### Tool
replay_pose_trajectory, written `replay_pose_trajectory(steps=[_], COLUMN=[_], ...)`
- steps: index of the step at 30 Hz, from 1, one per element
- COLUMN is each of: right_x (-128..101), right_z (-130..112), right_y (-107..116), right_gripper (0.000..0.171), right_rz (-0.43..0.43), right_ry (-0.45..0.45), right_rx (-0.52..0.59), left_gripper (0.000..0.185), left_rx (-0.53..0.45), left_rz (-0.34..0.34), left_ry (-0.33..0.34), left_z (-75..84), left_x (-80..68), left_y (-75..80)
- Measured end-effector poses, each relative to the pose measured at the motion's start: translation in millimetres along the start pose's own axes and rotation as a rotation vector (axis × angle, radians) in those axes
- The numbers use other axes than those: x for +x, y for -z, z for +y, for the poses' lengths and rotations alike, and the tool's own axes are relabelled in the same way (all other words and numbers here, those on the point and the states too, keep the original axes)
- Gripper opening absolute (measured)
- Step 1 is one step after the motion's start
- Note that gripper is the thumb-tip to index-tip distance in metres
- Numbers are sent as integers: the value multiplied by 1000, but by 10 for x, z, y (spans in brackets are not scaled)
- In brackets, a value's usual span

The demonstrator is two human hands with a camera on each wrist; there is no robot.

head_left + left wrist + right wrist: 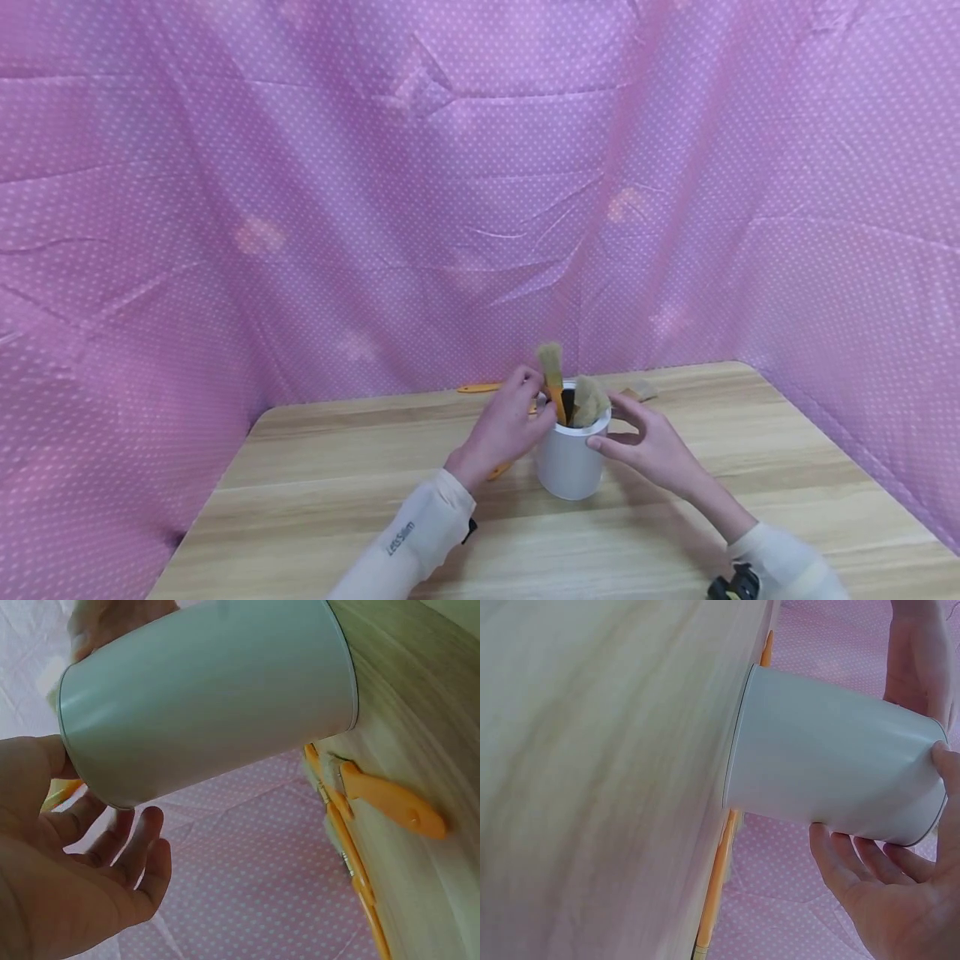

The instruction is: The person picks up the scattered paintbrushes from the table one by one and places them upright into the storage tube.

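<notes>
A white cylindrical container (572,462) stands upright on the wooden table, with brushes in it. An orange-handled paintbrush (551,367) leans bristles up at its left side, and a wide pale bristle head (591,402) shows at the right of the opening. My left hand (513,421) is at the left rim, thumb and index finger pinching the paintbrush's handle; the container partly hides this in the left wrist view. My right hand (900,889) grips the container near its rim, thumb on one side and fingers round the other.
More orange-handled brushes lie on the table (315,483) around the container, one brush (397,802) to its left and others behind. A pale brush head (641,390) lies behind the right hand. Pink dotted cloth (450,208) hangs round the table's back and sides.
</notes>
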State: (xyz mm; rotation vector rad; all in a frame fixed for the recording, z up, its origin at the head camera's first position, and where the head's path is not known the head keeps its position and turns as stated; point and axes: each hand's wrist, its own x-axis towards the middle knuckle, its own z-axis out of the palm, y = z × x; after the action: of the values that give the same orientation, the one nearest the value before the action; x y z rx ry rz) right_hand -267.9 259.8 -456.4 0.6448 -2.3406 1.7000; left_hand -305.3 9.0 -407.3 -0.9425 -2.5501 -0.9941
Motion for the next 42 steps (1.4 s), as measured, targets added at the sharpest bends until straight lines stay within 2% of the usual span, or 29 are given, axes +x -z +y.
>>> replay_pose_trajectory(steps=[5,8,10,13,17,19,22,28,31,36,39,42], right_x=[13,9,3,-9,-24,-30,-38,-79,-128,-191,-197,-197], right_z=[-17,-17,-14,-7,-7,-8,-5,34,48,51,57,66], right_y=[-2,0,2,9,29,48,82,163,208,281,309,326], right_gripper=[78,79,78,78,77,77,75,72,76,75,69,66], right_rz=[2,0,-3,-5,0,6,14,38,59,71,64,62], right_ry=[-4,-8,-8,-4,-1,-5,-13,0,-12,-23,-4,-1], right_rx=[-13,-11,-10,-12,-9,-1,2,-3,-4,-18,-39,-52], left_gripper=[33,40,47,58,53,46,41,37,38,43,42,42], left_rx=[-155,-273,-332,-388,-432,-437,-429,-404,-382,-307,-265,-226], left_rz=[-43,-69,-89,-96,-14,33,64,39,-10,-150,-222,-283], left_ry=[116,162,165,126,90,98,123,125,135,195,241,324], left_z=[-36,-95,-161,-281,-416,-472,-549,-701,-746,-800,-834,-855], left_x=[-12,-19,-21,-7,43,66,85,91,73,-12,-72,-137], left_y=[11,18,26,54,101,111,97,5,-21,-37,-56,-82])
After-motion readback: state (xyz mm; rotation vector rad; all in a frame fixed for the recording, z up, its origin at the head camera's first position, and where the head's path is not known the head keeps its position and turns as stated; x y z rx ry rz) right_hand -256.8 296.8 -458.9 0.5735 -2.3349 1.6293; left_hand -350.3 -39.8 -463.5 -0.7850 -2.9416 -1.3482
